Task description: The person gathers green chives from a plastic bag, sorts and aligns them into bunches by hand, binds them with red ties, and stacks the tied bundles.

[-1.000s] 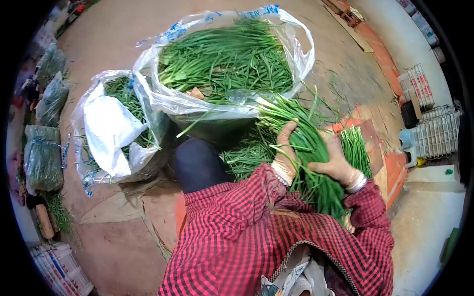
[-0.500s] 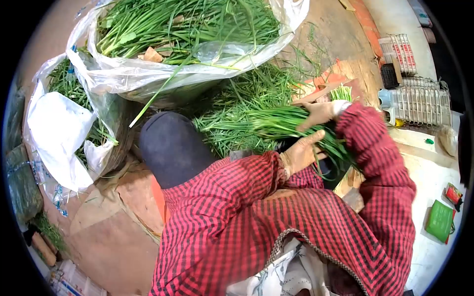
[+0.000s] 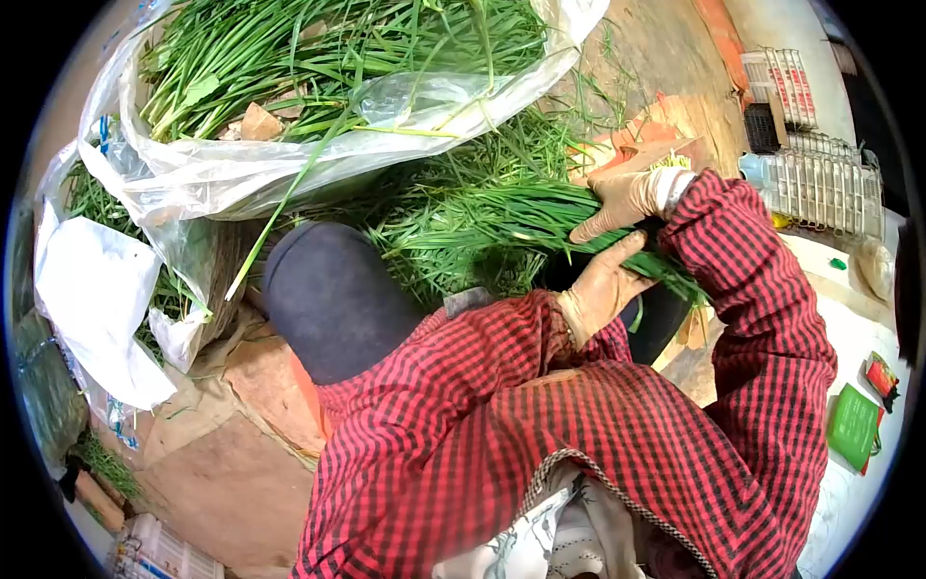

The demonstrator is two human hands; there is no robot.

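Note:
A bunch of garlic chives [image 3: 535,220], long flat green leaves, lies crosswise in front of my body. My right hand [image 3: 632,203] grips it from above near its pale stem end, fingers wrapped over the leaves. Just below, my left hand [image 3: 603,294] presses against the underside, its fingers bent around leaves that droop to the right. Both hands seem to be in thin, pale gloves. Loose chives [image 3: 473,183] are heaped beyond the bunch, and its leaf tips rest among them.
A large clear plastic bag [image 3: 289,183] full of chives stands at the upper left. Beside it is a smaller bag with a white sheet [image 3: 96,309]. My dark-covered knee [image 3: 333,299] rises at left. Wire racks [image 3: 825,188] and a green packet [image 3: 854,427] lie at right.
The bunch has turned slightly and the drooping leaves at its right now lie flatter. My right hand has closed further over it; my left hand has moved slightly down.

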